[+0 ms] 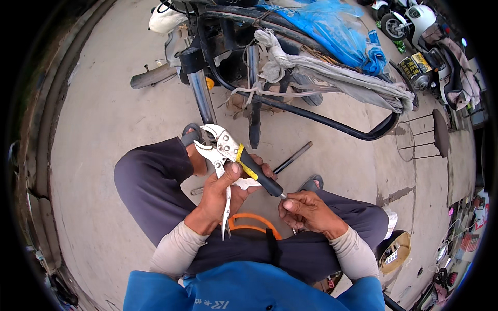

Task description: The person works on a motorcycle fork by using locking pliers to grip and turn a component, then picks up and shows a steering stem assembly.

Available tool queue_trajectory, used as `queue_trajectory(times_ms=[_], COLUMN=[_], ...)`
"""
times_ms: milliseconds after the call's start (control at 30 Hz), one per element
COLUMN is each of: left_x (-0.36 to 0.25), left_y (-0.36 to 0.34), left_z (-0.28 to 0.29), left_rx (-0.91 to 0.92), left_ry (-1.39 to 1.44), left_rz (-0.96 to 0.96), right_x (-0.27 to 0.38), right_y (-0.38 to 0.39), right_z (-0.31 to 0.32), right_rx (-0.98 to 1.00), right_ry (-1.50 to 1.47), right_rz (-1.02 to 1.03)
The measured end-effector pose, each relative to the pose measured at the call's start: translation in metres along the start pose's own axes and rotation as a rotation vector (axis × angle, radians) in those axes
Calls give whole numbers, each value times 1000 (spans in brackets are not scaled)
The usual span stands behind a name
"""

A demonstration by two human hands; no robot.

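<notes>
Locking pliers (227,144) with silver jaws and a black-and-yellow handle are held in my left hand (220,194), its fingers wrapped round their middle. The jaws are spread apart, and the silver lower lever points down past my wrist. My right hand (306,212) is closed on the knurled adjusting screw (282,196) at the handle's end, thumb against it. Below the pliers, an orange curved object (244,217) shows between my legs, partly hidden.
A black tube frame (321,116) bundled with grey cloth and blue plastic (327,28) stands ahead. Metal bars (293,158) lie on the concrete floor (104,103). A scooter (420,20), stool (440,135) and yellowish tub (395,246) are on the right.
</notes>
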State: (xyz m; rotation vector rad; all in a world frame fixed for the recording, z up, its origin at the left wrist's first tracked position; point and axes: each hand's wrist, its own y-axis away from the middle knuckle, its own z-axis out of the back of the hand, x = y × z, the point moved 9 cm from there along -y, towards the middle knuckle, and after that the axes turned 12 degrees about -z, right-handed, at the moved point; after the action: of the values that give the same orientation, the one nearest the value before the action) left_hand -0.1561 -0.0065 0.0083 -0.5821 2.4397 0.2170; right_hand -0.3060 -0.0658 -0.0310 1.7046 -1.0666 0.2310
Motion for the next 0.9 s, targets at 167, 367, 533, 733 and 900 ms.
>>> queue_trajectory(times_ms=[167, 367, 533, 733, 900], left_x=[7, 8, 9, 7, 9], left_y=[0, 0, 1, -1, 2], left_z=[4, 4, 1, 0, 3], left_rx=[13, 10, 45, 46, 39], left_ry=[-54, -12, -37, -39, -26], left_rz=[10, 34, 37, 8, 49], right_x=[51, -10, 4, 32, -1], right_y=[38, -6, 0, 15, 0], right_z=[-17, 3, 7, 4, -7], right_rx=[-724, 63, -202, -447, 55], right_ry=[1141, -117, 369, 784, 5], right_rz=[849, -52, 131, 424, -41])
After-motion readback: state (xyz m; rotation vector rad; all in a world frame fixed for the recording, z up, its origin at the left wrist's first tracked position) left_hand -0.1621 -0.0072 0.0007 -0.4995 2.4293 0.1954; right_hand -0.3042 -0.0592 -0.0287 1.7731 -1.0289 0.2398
